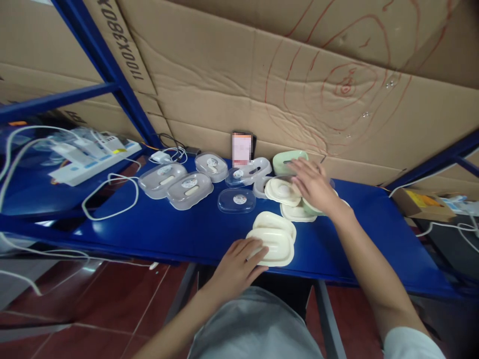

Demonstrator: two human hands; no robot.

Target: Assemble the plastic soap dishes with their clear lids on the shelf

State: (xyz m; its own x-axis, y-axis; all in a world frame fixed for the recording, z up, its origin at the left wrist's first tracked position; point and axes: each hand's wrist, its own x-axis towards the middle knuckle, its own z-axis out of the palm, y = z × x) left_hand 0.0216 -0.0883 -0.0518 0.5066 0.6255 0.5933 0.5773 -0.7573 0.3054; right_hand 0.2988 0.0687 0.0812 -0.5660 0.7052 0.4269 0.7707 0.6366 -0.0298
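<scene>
My left hand (242,260) grips the left edge of a shallow cream oval dish (276,249), shaped like part of a soap dish, with its fingers on top. A second cream piece (275,223) lies partly under that dish. My right hand (312,182) reaches over a loose pile, its fingers stretched out and apart. Under and beside those fingers are a rounded cream piece (281,192), a flat cream dish (298,213) and a pale green dish (284,162). My right hand and forearm hide part of the pile.
Several clear-lidded grey boxes (190,190) and a loose clear lid (237,201) sit on the blue table (160,234). A phone (242,148) leans against the cardboard (209,94). Left are a power strip (93,162) and white cables; right, a small carton (424,204).
</scene>
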